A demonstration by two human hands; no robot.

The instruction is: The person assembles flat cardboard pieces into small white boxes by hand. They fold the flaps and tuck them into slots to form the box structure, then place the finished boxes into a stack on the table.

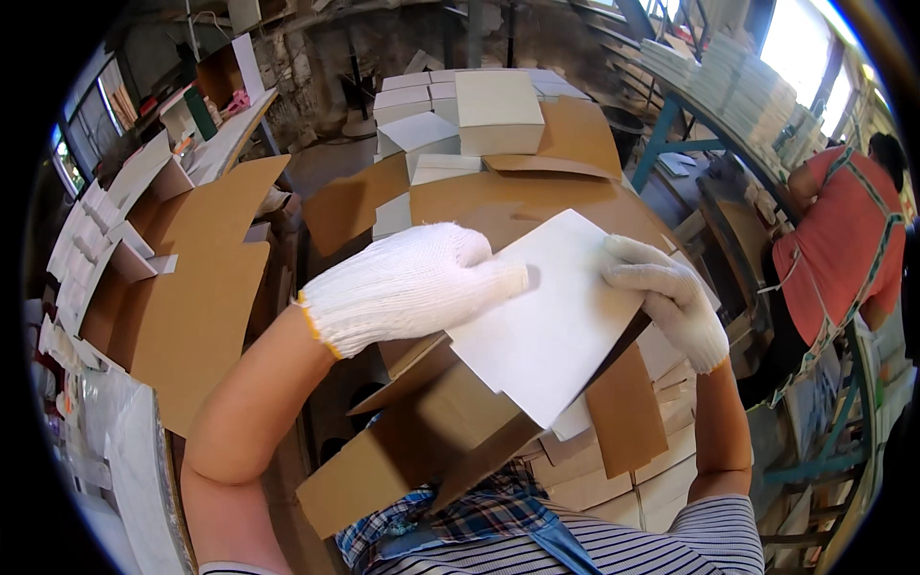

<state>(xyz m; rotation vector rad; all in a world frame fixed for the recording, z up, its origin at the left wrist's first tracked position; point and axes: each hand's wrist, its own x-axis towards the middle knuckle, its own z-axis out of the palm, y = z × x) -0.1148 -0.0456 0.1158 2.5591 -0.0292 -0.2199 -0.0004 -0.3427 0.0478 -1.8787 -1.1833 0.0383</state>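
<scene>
A white cardboard box is tilted between my hands, its smooth white face up and a dark side showing along its right edge. My left hand, in a white knitted glove with a yellow cuff edge, grips its left side; the thumb lies on the face and the other fingers are mostly hidden. On the right edge, the gloved fingers of my right hand are bent over the box. Just below it, an open brown carton spreads its flaps near my lap.
Stacked white boxes stand ahead among brown carton flaps. To the left, a large open carton holds white pieces beside a bench. A co-worker in a red top is at the right, near a blue-framed table.
</scene>
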